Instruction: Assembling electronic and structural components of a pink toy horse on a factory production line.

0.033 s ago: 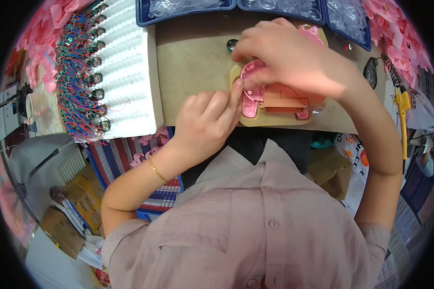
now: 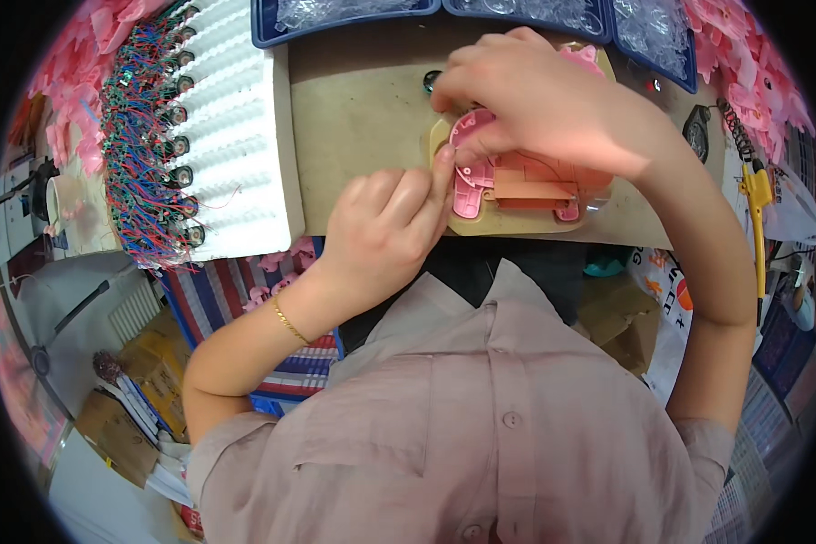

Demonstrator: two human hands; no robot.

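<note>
We've L hand (image 2: 381, 218) at pink shell (image 2: 468, 199), R hand (image 2: 530, 102) over it; can't tell either grip; uneven pressure cld slip it.

I count my two bare hands (image 2: 381, 218), one orange box-shaped piece (image 2: 530, 189), one pale yellow rounded plate (image 2: 503, 223), three dark blue rectangular plastic bins (image 2: 263, 27), one white ridged foam slab (image 2: 240, 136), one yellow tool (image 2: 758, 192) and one gold chain bracelet (image 2: 287, 321).
</note>
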